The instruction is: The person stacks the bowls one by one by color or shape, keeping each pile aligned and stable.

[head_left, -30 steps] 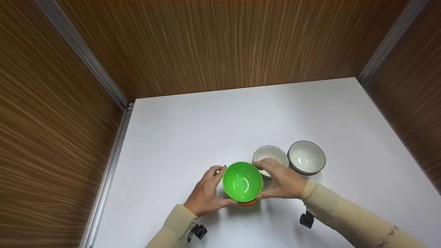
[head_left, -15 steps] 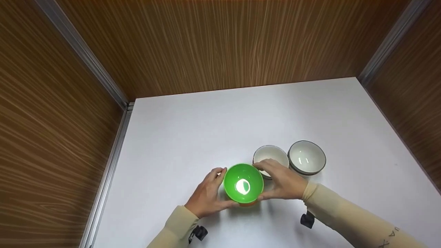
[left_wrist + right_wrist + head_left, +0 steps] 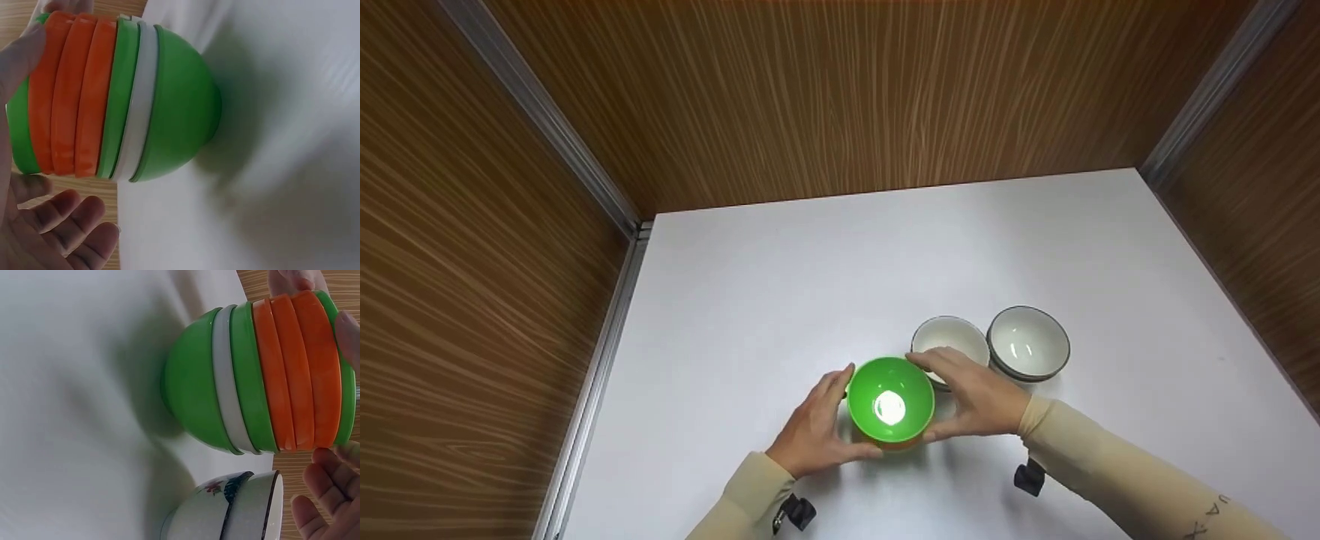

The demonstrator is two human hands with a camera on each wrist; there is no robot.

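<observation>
A tall stack of nested bowls stands on the white table. Its topmost bowl is a green bowl; the wrist views show several orange bowls, then green, white and green ones beneath it. From the left, my left hand curves thumb and forefinger around the top bowl's rim. My right hand does likewise from the right, its thumb over the upper rims. The other fingers of both hands stick out loosely beside the stack. Fingertip contact is partly hidden.
Behind my right hand sits a white bowl with a dark rim. Right against it stands a second stack of white bowls; a floral pattern shows on one white bowl. Wood-grain panels wall the table's back and sides.
The green bowl has shifted slightly toward me and now sits more squarely over the orange one. Both thumbs have eased slightly outward. The white bowls have stayed put.
</observation>
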